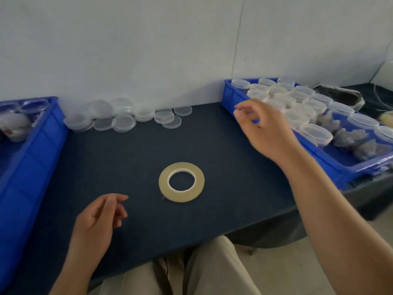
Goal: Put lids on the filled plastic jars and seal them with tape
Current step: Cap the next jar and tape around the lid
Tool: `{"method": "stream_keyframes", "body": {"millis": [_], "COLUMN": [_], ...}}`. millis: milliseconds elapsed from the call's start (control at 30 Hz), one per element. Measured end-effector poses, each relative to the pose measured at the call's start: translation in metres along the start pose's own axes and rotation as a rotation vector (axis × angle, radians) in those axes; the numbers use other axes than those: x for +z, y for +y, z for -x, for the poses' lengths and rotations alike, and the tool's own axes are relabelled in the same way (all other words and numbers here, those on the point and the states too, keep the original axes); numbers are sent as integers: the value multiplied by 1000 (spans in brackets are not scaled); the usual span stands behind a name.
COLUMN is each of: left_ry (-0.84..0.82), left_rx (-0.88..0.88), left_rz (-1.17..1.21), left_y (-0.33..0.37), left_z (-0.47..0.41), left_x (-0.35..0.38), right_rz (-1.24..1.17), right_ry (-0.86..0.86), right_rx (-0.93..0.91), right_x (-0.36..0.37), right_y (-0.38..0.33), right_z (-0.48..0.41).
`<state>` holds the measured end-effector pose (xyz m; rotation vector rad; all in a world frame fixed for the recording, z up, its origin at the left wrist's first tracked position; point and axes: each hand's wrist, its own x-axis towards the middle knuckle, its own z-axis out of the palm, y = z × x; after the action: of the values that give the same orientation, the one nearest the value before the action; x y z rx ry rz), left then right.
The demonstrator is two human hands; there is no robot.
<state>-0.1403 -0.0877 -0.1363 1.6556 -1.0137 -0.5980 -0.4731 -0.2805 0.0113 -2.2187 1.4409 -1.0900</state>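
By the jars [314,135], right hand [263,126] blurred

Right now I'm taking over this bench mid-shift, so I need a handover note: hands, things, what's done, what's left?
Left hand: empty, relaxed, near the table front edge.
Right hand: empty as far as blur shows, at the jars in the right blue bin.
Tape roll flat mid-table; loose lids piled at the back.
Left blue bin holds a few containers, state unclear.
No jar on the table: take one, lid it, tape it.
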Motion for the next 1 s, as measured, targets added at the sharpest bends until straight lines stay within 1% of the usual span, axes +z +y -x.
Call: {"method": "stream_keyframes", "body": {"millis": [67, 100, 200, 267, 333, 400, 500, 600, 633, 667, 733, 767, 800, 900, 933, 967, 1000], "left_ry": [21, 31, 25, -7, -35, -53, -32, 85, 155, 227, 338, 343, 309, 70, 24, 31, 75], "left_rx": [-32, -36, 5, 44, 66, 64, 99, 248, 275, 265, 171, 103, 30, -213, -279, -333, -379], "left_rz": [-16, -25, -51, -77, -92, -145, -288, -420, -406, -380, -418, -503, -610, -947, -1027, -1084, -1128], "left_y": [12, 16, 19, 17, 13, 8, 8, 33, 43, 53, 67, 71, 71, 61, 54, 47, 38], "left_z": [9, 12, 21, 26, 31, 36, 43, 40, 33, 23, -5, -24, -44, -114, -135, -153, -168], "left_x": [0, 1, -3, -9, -17, -27, -43, -71, -86, -103, -144, -165, -184, -225, -234, -242, -249], "right_rz": [-110, -164, -404, -494, -471, -364, -307, -315, -307, -288, -245, -240, -245, -249, -242, -237, -236], "right_ry": [-96, -140, -304, -405, -480, -543, -544, -546, -555, -567, -587, -590, -588, -572, -572, -570, -564], "right_rx": [-146, -172, -49, -11, -74, -162, -191, -182, -175, -170, -169, -166, -164, -177, -185, -192, -198], "right_x": [40, 63, 137, 181, 210, 224, 232, 233, 233, 233, 234, 233, 233, 231, 231, 232, 232], "right_y": [-39, -54, -92, -105, -103, -99, -94, -94, -94, -94, -94, -94, -95, -97, -97, -97, -97], "right_z": [28, 42, 89, 118, 137, 143, 142, 143, 144, 144, 144, 144, 144, 144, 144, 143, 143]}}
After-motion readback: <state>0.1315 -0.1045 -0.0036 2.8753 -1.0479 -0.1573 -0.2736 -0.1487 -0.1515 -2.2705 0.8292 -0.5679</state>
